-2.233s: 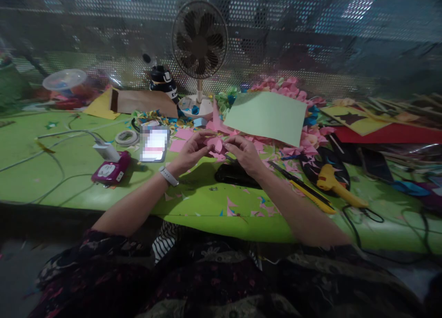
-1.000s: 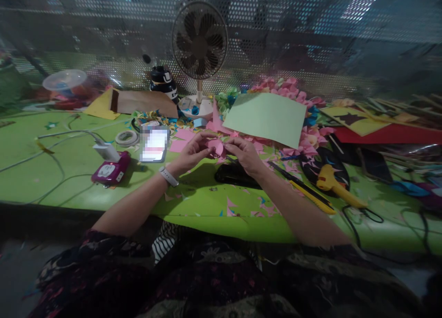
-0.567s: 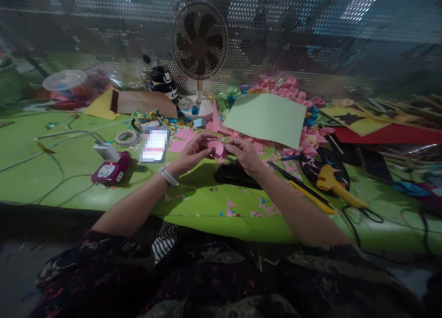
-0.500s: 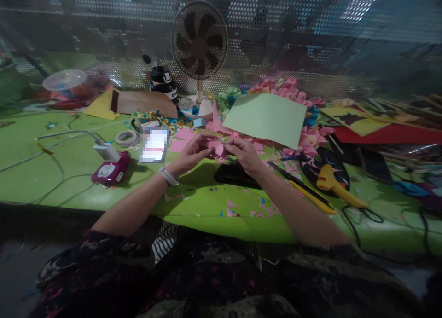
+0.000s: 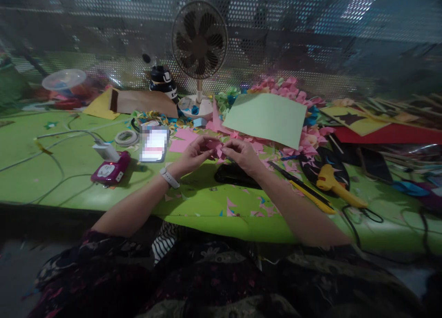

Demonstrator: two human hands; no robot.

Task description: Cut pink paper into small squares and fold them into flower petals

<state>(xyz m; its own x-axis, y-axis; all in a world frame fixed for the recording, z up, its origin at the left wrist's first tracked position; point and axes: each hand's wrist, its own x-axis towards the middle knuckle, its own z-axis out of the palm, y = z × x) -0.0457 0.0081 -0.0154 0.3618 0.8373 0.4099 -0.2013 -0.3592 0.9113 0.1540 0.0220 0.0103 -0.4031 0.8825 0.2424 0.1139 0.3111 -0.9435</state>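
Note:
Between my hands, above the green table (image 5: 193,189), is a small pink paper piece (image 5: 216,147) with folded or cut edges. My left hand (image 5: 198,153) pinches it from the left, thumb against fingers, a pale watch on that wrist. From the right, the fingertips of my right hand (image 5: 240,153) close on its other edge. Under my right hand lies a black stapler-like object (image 5: 229,174), partly hidden by the forearm. Flat pink paper squares (image 5: 179,145) rest just beyond my left hand. Pink scraps (image 5: 229,205) are scattered nearer me.
A lit phone (image 5: 154,144), a tape roll (image 5: 126,137) and a purple power adapter (image 5: 110,168) lie left. A fan (image 5: 199,46) stands behind. Pale green paper (image 5: 265,118) covers pink paper flowers (image 5: 304,101). Rightward are a yellow cutter (image 5: 312,196) and a yellow glue gun (image 5: 340,187).
The pink paper has been turned between my fingertips: its rounded face showed before, and now it looks narrower and more pointed. My right fingers have shifted slightly left.

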